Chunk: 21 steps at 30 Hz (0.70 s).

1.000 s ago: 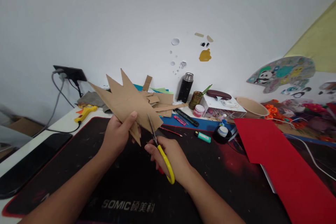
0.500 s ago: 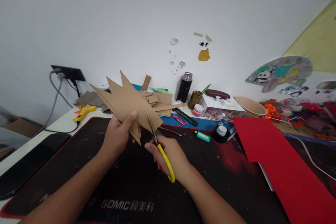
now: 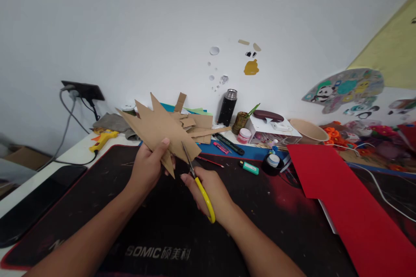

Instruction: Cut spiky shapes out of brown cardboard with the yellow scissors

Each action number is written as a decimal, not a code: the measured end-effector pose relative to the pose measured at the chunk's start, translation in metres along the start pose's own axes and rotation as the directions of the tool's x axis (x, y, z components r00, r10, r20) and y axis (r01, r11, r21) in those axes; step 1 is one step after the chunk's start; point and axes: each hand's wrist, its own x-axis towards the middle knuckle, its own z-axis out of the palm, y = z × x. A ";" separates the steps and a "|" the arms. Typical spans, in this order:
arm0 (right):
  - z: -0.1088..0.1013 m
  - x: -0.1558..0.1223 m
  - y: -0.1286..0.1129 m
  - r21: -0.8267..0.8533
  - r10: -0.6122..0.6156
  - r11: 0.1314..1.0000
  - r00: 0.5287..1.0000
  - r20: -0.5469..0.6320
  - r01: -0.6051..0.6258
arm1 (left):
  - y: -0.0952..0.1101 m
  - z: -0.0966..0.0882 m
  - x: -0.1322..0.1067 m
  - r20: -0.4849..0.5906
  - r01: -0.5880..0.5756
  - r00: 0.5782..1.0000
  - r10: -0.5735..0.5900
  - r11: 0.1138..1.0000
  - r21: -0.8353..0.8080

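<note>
A brown piece of cardboard with several pointed spikes along its left side is held up over the dark desk mat. My left hand grips its lower edge, thumb on top and fingers underneath. Yellow-handled scissors are in my right hand, whose fingers are wrapped round the handles. One blade lies over the cardboard's lower right part, pointing up and left; the other blade is hidden beneath it.
Cardboard scraps lie behind the held piece, near a black thermos. A yellow glue gun rests at left. Red card covers the right side. A green-capped marker-like item and a black phone-like slab lie on the desk.
The cardboard's spiked end has dipped slightly and shifted right. Both hands keep their grips, and the scissors stay at nearly the same place on the cardboard.
</note>
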 end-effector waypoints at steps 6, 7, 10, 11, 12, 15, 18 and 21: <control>0.005 0.000 0.002 -0.045 -0.008 0.999 1.000 -0.023 0.007 | -0.001 0.003 -0.001 -0.006 -0.001 1.000 0.000 0.999 -0.051; 0.006 0.000 0.002 -0.050 -0.010 0.999 1.000 -0.025 0.009 | -0.001 0.003 -0.001 -0.008 -0.003 1.000 0.002 0.999 -0.054; 0.008 0.000 0.004 -0.064 -0.012 0.998 0.999 -0.036 0.010 | 0.001 0.004 -0.002 -0.005 -0.004 1.000 0.004 0.998 -0.057; 0.008 0.000 0.004 -0.068 -0.012 0.998 0.999 -0.039 0.009 | 0.001 0.004 -0.002 -0.002 -0.005 1.000 0.005 0.998 -0.061; 0.009 0.000 0.004 -0.071 -0.011 0.997 0.999 -0.041 0.008 | 0.001 0.004 -0.002 0.002 -0.004 1.000 0.004 0.998 -0.063; 0.010 -0.001 0.005 -0.078 -0.006 0.997 0.999 -0.052 0.002 | 0.000 0.003 -0.001 0.005 0.001 1.000 -0.001 0.998 -0.067; 0.012 -0.002 0.005 -0.088 -0.004 0.996 0.998 -0.061 -0.001 | -0.002 0.002 0.000 0.006 0.003 1.000 -0.002 0.998 -0.063; 0.013 -0.001 0.004 -0.103 -0.017 0.995 0.998 -0.067 0.010 | -0.002 0.002 0.000 0.002 0.001 1.000 -0.001 0.998 -0.068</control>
